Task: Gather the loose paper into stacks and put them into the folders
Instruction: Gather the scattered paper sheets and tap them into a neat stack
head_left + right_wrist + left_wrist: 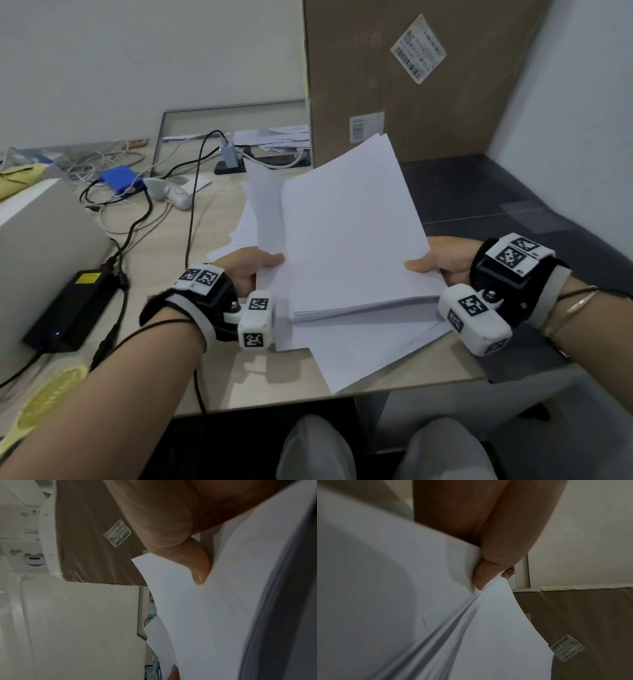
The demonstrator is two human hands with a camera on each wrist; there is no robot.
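Note:
A thick stack of white paper point(352, 233) is held tilted above the desk, near edge low. My right hand point(442, 262) grips its right edge, thumb on top; the right wrist view shows that thumb point(197, 563) pressed on the stack point(223, 608). My left hand point(253, 265) pinches a few upright sheets point(269, 212) at the stack's left side; the left wrist view shows the fingers point(489, 566) pinching creased paper point(436, 628). Loose sheets point(363, 353) lie under the stack on the desk. No folder is in view.
A big brown cardboard box point(411, 85) stands behind the papers. Cables, a blue box point(120, 179) and a black power brick point(73, 308) crowd the desk's left. A grey box point(37, 233) sits far left. The beige desk point(260, 387) ends near my knees.

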